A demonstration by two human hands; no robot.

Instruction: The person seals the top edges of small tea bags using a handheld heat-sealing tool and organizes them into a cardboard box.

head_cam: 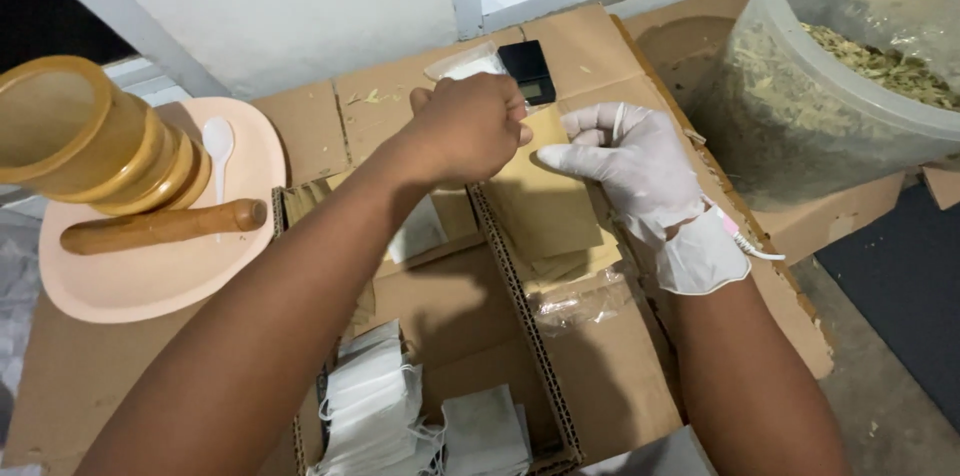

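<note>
The left arm is stretched forward and slightly rightward, bare to the wrist. The left hand (468,126) is closed into a loose fist, knuckles turned upward. The right forearm is raised from the lower right. The right hand (625,161), covered by a white glove, is held just beside the left, its fingers (590,121) bent toward it.
</note>
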